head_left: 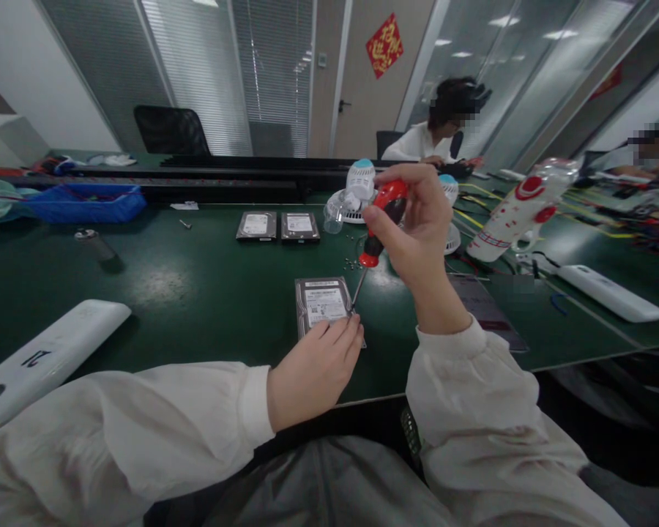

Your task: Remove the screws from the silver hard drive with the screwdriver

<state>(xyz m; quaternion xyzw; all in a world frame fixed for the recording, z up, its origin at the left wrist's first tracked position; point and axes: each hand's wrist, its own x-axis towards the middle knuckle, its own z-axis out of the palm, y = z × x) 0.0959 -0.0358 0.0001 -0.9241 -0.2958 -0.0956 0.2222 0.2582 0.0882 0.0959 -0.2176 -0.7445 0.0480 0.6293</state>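
Sleeves point(181, 410) lay nearest. Left hand point(315, 369), grip unclear, overlapped the hard drive point(323, 301), long axis forward; right hand point(422, 227) gripped the screwdriver point(374, 241) at its right edge.

Pretty baggy off-white sleeves point(159, 417), kinda wrinkly, gathered into snug plain cuffs point(254, 402). Dark grey cloth point(329, 483) over the lap, seam down the middle. Left hand point(318, 369) and right hand point(417, 227) bare.
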